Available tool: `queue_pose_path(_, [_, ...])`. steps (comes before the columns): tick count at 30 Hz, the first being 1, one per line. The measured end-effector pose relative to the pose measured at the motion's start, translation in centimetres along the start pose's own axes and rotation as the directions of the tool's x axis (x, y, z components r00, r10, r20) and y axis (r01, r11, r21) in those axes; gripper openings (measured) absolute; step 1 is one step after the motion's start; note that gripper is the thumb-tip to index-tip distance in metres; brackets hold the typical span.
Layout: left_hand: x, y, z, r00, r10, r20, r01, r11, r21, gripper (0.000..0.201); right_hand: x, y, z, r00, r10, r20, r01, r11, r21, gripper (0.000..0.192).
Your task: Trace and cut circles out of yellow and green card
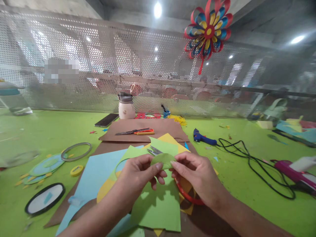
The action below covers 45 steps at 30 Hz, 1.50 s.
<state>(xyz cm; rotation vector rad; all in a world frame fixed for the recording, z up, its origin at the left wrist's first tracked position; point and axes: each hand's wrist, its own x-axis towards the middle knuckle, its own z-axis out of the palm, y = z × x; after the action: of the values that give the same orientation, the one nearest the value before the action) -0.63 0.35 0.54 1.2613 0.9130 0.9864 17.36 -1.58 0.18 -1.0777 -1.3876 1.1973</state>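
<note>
Between my two hands is a small green paper piece with a rounded edge [161, 160]. My left hand [138, 172] pinches its left side between thumb and fingers. At its right end, my right hand [191, 169] grips the edge with thumb and forefinger. Just behind the piece, the metal blades of scissors [155, 150] point up and left; their handles are mostly hidden. Green paper sheets [160, 210] lie under my hands, with light blue paper [98, 171] to the left and yellow paper [172, 140] behind. A red ring [189, 195] shows partly beneath my right hand.
Brown paper [148, 125] bears a craft knife [134, 131]. A blue glue gun [203, 137] with a black cord and a magenta tool [296, 172] lie right. Leftward are a grey ring [76, 152], a yellow sharpener [77, 170] and a black-rimmed oval [45, 199]. A bottle [126, 107] stands behind.
</note>
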Motion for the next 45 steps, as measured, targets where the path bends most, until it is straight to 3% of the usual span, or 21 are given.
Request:
queue_pose_path(10, [-0.1, 0.2, 0.4, 1.0, 0.023, 0.003, -0.023, 1.0, -0.021, 0.017, -0.2, -0.6, 0.4, 0.989, -0.006, 0.146, -0.013, 0.992, 0.127, 0.02])
queue_pose_path(17, [-0.3, 0.3, 0.3, 0.999, -0.023, 0.031, 0.022, 0.999, 0.023, 0.018, -0.2, -0.3, -0.1, 0.997, -0.031, 0.076, 0.037, 0.996, -0.078, 0.027])
queue_pose_path(25, [-0.6, 1.0, 0.1, 0.996, -0.068, 0.061, 0.06, 0.991, 0.122, 0.026, 0.0, -0.1, -0.2, 0.999, -0.033, 0.039, 0.037, 0.994, -0.105, 0.027])
queue_pose_path(29, [-0.7, 1.2, 0.1, 0.997, -0.08, 0.002, 0.079, 0.988, 0.135, 0.027, 0.1, -0.3, -0.1, 1.0, -0.007, 0.021, 0.008, 1.0, -0.03, 0.027])
queue_pose_path(39, [-0.4, 0.6, -0.5, 0.996, -0.069, 0.054, 0.066, 0.996, 0.054, 0.027, 0.4, 0.0, -0.2, 0.99, 0.079, 0.119, -0.107, 0.962, 0.253, 0.025])
queue_pose_path(45, [-0.4, 0.4, -0.7, 0.997, -0.043, 0.069, 0.041, 0.998, 0.038, 0.027, 0.5, 0.3, 0.0, 0.989, 0.118, 0.089, -0.142, 0.927, 0.348, 0.025])
